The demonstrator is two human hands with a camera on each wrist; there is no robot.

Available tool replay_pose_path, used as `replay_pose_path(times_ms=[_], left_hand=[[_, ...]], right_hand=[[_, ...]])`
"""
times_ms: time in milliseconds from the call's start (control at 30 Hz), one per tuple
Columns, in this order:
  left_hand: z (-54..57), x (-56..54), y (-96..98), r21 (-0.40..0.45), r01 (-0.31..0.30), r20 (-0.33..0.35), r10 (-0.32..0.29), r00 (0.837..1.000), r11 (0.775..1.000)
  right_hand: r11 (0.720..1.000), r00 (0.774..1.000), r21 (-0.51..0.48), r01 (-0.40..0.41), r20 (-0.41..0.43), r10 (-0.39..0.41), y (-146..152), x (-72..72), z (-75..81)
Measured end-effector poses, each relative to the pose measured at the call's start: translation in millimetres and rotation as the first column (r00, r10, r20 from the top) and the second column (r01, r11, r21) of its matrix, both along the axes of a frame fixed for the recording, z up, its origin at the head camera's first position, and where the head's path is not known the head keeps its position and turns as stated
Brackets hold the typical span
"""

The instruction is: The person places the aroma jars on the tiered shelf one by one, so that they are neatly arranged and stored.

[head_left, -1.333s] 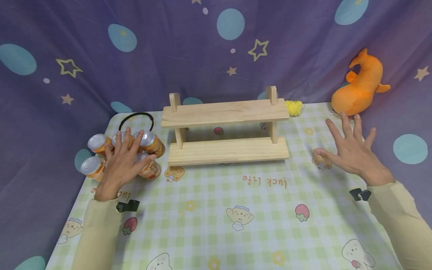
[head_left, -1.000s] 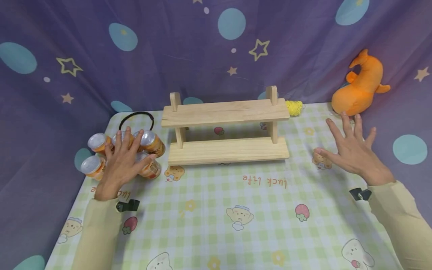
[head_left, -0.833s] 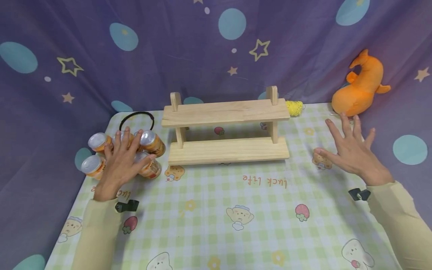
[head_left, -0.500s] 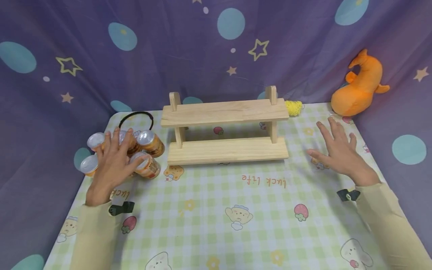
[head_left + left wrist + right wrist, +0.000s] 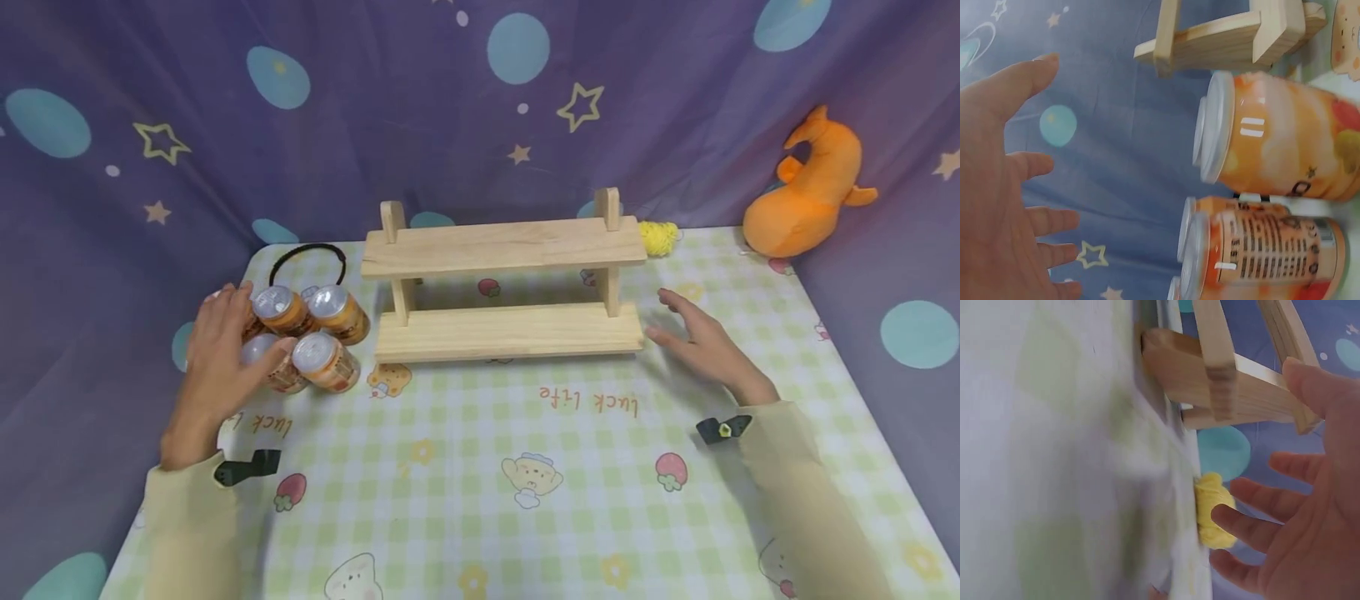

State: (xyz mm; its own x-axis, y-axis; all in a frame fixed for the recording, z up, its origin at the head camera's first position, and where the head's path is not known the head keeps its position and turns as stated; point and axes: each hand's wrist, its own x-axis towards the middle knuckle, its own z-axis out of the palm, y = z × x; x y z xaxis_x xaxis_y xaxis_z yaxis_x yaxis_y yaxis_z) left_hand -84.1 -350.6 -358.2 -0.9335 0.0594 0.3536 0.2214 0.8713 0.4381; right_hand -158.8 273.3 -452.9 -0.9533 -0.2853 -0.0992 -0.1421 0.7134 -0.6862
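So, loosely spread at left and right

Has the left hand [image 5: 213, 367] over the left end of a bunch of cans [image 5: 327, 361], with fingers uncurled and thumb stretched towards a front can. Shows, from the left wrist, those fingers apart and a gap between fingertips and the nearest can. Cannot settle, from the head view, any contact with the cans hidden under the palm. Shows the cans upright and silver-topped on the checked tablecloth [image 5: 465, 450], with four in fair view and part of another behind the fingers. Has a thin black loop [image 5: 309, 246] just behind them.

Has the right hand [image 5: 697, 340] just beyond the right end of a two-tier wooden shelf [image 5: 502, 247], with thumb near the lower board [image 5: 517, 331] and fingers apart and relaxed. Shows the shelf right of the cans, towards the back of the tablecloth, before a purple curtain [image 5: 420, 117]. Has a bundle of yellow yarn [image 5: 660, 238] behind the shelf's right end. Shows an orange plush toy [image 5: 795, 217] well apart, at the far right corner. Includes pale sleeves [image 5: 193, 533] on both arms, with a dark fitting [image 5: 247, 468] at each cuff.
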Motion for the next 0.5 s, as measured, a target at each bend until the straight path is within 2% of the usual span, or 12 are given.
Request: replay_pose_path(times_ms=[133,200,333,500], left_hand=[[0.8,4.3,-10.4,0.041,0.004,-0.019,-0.004,1.0,0.999],[0.9,7.4,-15.8,0.067,-0.017,-0.011,0.018,1.0,0.998],[1.1,14.0,-27.1,0.128,-0.123,0.05,0.117,0.992,0.984],[-0.4,20.0,-43.2,0.173,-0.25,0.107,0.235,0.966,0.953]], right_hand=[[0.999,1.0,-0.032,-0.025,0.006,0.025,-7.0,-3.5,-10.9],[0.998,0.999,-0.043,-0.034,0.01,0.034,-9.5,-4.6,-15.1],[0.997,0.999,-0.065,-0.032,0.025,0.033,-13.2,-7.4,-21.1],[0.994,0.999,-0.102,-0.026,0.022,0.029,-16.7,-10.7,-25.1]])
